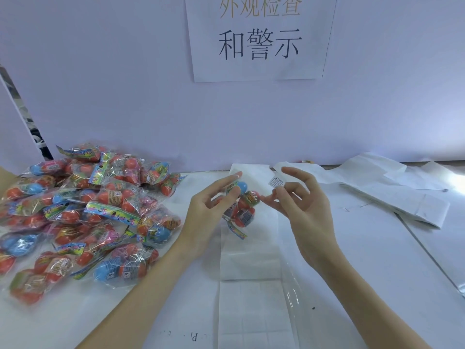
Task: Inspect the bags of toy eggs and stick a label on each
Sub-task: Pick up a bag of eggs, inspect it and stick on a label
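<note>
Labelling step. Left hand (211,205) grip holds clear plastic bag of red and blue toy eggs (241,205) mid-frame; right hand (299,197) pinches small white warning label (276,182). Next: press label onto flat bag face.

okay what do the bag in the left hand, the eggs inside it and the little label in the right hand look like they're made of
Bag: clear, glossy plastic film, judging by its crinkles and glare. Eggs: probably smooth hard plastic in solid blue and orange with an even sheen, though the film hides detail. Label: looks like thin white matte printed sticker paper; it stands stiff and flat at the fingertips.
</note>
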`<move>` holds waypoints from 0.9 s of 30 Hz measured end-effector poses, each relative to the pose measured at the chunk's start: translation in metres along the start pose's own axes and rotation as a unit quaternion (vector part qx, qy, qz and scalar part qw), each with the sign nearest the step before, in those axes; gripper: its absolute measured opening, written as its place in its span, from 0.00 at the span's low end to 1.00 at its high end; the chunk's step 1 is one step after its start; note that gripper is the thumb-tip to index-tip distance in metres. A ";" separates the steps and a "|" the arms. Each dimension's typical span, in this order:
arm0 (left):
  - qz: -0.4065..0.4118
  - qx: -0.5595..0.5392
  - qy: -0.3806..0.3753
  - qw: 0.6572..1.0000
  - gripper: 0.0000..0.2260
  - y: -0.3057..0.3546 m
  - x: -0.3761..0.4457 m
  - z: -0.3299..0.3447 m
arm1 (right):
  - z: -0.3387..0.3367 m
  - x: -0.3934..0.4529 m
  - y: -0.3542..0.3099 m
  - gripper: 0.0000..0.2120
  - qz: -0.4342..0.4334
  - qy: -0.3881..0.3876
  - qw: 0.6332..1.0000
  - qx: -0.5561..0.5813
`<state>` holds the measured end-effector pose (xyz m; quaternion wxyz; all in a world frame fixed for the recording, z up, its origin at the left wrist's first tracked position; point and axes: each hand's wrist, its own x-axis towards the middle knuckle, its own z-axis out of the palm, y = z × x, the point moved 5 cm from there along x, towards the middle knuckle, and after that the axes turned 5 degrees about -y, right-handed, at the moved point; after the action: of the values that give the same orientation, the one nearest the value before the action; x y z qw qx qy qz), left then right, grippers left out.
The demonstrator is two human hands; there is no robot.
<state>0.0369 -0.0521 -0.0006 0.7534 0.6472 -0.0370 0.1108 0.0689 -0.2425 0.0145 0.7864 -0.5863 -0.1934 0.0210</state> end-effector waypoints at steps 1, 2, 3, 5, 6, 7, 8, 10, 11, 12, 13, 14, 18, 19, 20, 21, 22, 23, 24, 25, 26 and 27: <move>-0.009 -0.026 -0.015 1.000 0.15 -0.002 0.000 0.001 | 0.000 0.000 0.000 0.14 -0.005 0.003 1.000 -0.021; -0.017 -0.058 -0.029 0.998 0.15 -0.004 0.001 0.001 | 0.000 -0.001 0.001 0.14 -0.007 0.008 0.999 -0.037; -0.023 -0.080 -0.035 0.996 0.16 -0.005 0.002 0.001 | 0.000 -0.001 0.001 0.14 -0.006 0.014 0.999 -0.046; -0.031 -0.084 -0.020 0.996 0.18 -0.008 0.004 -0.001 | -0.002 -0.001 0.003 0.14 0.001 0.019 0.999 -0.040; -0.033 -0.082 -0.005 0.996 0.17 -0.009 0.005 -0.002 | -0.002 -0.001 0.004 0.14 0.006 0.016 0.999 -0.030; -0.035 -0.085 0.014 0.996 0.15 -0.010 0.005 -0.004 | -0.001 -0.002 0.005 0.14 0.012 0.012 1.000 -0.023; -0.037 -0.091 0.032 0.995 0.13 -0.011 0.005 -0.007 | 0.000 -0.002 0.005 0.13 0.013 0.009 1.000 -0.023; -0.036 -0.092 0.053 0.994 0.07 -0.013 0.005 -0.011 | 0.000 -0.003 0.003 0.13 -0.006 0.017 0.999 -0.040; -0.038 -0.091 0.055 0.994 0.06 -0.014 0.005 -0.012 | -0.001 -0.003 0.001 0.14 -0.024 0.027 0.998 -0.052; -0.045 -0.093 0.055 0.993 0.06 -0.014 0.005 -0.013 | -0.002 -0.003 -0.002 0.15 -0.041 0.035 0.997 -0.062; -0.056 -0.094 0.056 0.992 0.07 -0.014 0.005 -0.013 | -0.003 -0.003 -0.004 0.15 -0.051 0.040 0.996 -0.068; -0.066 -0.095 0.055 0.992 0.09 -0.014 0.005 -0.013 | -0.004 -0.002 -0.004 0.15 -0.051 0.037 0.995 -0.072; -0.093 -0.096 0.030 0.991 0.14 -0.014 0.006 -0.009 | 0.005 -0.004 0.003 0.15 -0.010 -0.023 0.999 -0.045; -0.104 -0.099 0.030 0.989 0.17 -0.015 0.007 -0.009 | 0.008 -0.004 0.005 0.15 0.000 -0.039 0.998 -0.040; -0.115 -0.111 0.030 0.987 0.19 -0.015 0.007 -0.010 | 0.011 -0.005 0.007 0.15 0.009 -0.053 0.998 -0.039; -0.125 -0.131 0.027 0.983 0.21 -0.016 0.008 -0.012 | 0.013 -0.005 0.008 0.15 0.015 -0.062 0.997 -0.040; -0.134 -0.160 0.016 0.978 0.22 -0.016 0.009 -0.013 | 0.014 -0.005 0.009 0.15 0.021 -0.068 0.997 -0.043; -0.141 -0.188 -0.003 0.972 0.21 -0.015 0.009 -0.014 | 0.015 -0.006 0.010 0.15 0.025 -0.072 0.996 -0.046; -0.140 -0.208 -0.025 0.968 0.20 -0.013 0.010 -0.015 | 0.016 -0.006 0.011 0.14 0.027 -0.075 0.995 -0.052; -0.131 -0.215 -0.042 0.967 0.19 -0.012 0.010 -0.015 | 0.017 -0.007 0.012 0.14 0.027 -0.078 0.995 -0.060; -0.119 -0.208 -0.049 0.970 0.20 -0.012 0.011 -0.016 | 0.018 -0.008 0.012 0.14 0.026 -0.081 0.994 -0.065; -0.110 -0.197 -0.043 0.973 0.21 -0.013 0.012 -0.017 | 0.019 -0.009 0.011 0.15 0.027 -0.083 0.994 -0.062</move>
<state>0.0499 -0.0359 -0.0130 0.8714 0.4901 -0.0190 -0.0100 0.0571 -0.2241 0.0059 0.7291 -0.6350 -0.2428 0.0786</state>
